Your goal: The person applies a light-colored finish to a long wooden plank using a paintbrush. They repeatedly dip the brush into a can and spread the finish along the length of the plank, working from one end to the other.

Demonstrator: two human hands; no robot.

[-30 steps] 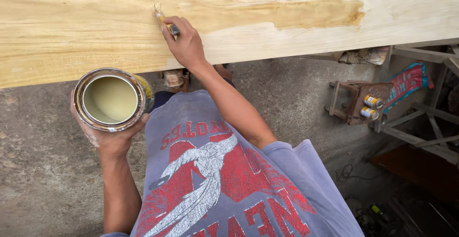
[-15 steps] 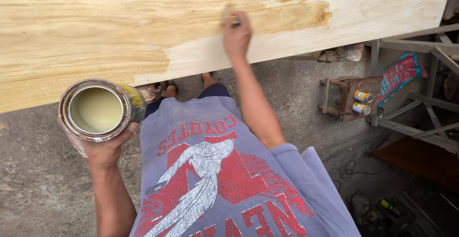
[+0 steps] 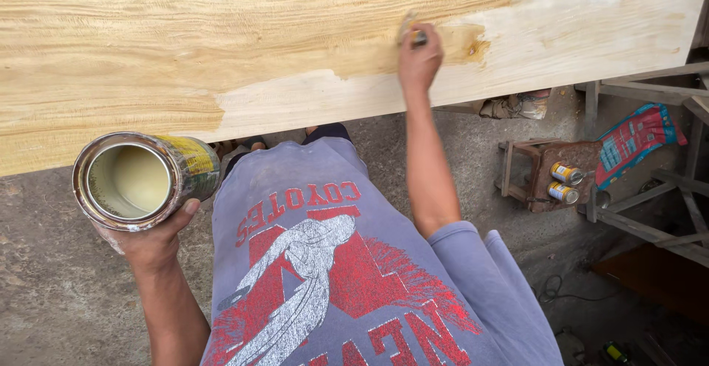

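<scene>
A long pale wooden plank (image 3: 221, 48) runs across the top of the view. Its left and upper part looks darker and yellower with a wet coat; the lower right part is paler. My right hand (image 3: 419, 59) grips a small paintbrush (image 3: 410, 30) whose bristles press on the plank near a knot. My left hand (image 3: 151, 237) cups an open metal can (image 3: 140, 180) of cream-coloured liquid, held below the plank's near edge at the left.
Under the plank lies a grey concrete floor (image 3: 44, 292). At the right stand a small wooden stool (image 3: 543, 170) bearing two small cans (image 3: 565, 183), a red-and-blue bag (image 3: 631, 141) and wooden frames (image 3: 665, 196). My grey printed shirt fills the lower middle.
My right hand has swept the brush rightward along the plank, from left of centre to near the knot. The can in my left hand has stayed at the left.
</scene>
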